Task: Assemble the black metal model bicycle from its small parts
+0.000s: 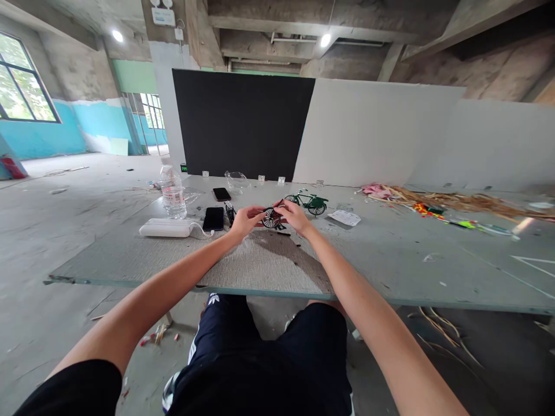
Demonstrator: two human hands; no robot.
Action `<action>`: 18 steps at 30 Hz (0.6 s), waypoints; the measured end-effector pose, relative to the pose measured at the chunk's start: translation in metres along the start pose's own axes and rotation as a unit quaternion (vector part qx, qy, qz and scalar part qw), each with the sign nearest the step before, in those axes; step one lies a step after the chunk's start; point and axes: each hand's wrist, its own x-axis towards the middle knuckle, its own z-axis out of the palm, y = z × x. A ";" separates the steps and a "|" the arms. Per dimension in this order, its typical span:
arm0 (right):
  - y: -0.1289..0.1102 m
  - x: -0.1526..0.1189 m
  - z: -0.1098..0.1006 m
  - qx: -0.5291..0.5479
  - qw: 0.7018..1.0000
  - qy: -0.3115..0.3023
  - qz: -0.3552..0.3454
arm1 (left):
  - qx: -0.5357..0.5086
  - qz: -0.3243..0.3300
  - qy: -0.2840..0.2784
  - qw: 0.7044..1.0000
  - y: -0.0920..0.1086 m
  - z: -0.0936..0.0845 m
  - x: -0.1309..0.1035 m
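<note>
Both hands meet over the middle of the grey table. Between them is a small black spoked wheel. My left hand has its fingers closed on the wheel's left side, and my right hand pinches it at the upper right. Small black parts lie just below the wheel. Behind my right hand stands a green miniature bicycle. Dark wheel-like parts are just left of my left hand, partly hidden.
Two phones, a white power strip and a plastic bottle are at the left. A crumpled clear wrapper lies behind. Right of the bicycle is a white packet; farther right, brown strips.
</note>
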 end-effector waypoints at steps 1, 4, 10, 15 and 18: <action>0.000 0.000 0.000 0.005 1.000 0.003 0.005 | -0.014 -0.005 -0.008 1.000 0.001 0.001 -0.001; 0.000 -0.001 0.001 0.034 0.999 0.006 0.026 | -0.062 -0.011 -0.039 0.997 0.003 0.003 -0.003; 0.004 -0.001 0.003 0.121 0.990 -0.025 0.066 | -0.025 0.043 -0.067 0.997 -0.002 0.002 -0.002; 0.010 -0.001 0.014 0.149 0.983 -0.056 0.087 | 0.052 0.067 -0.021 0.996 -0.003 0.001 0.000; 0.012 -0.002 0.023 0.178 0.977 -0.081 0.084 | 0.110 0.106 -0.003 0.988 -0.001 0.000 0.001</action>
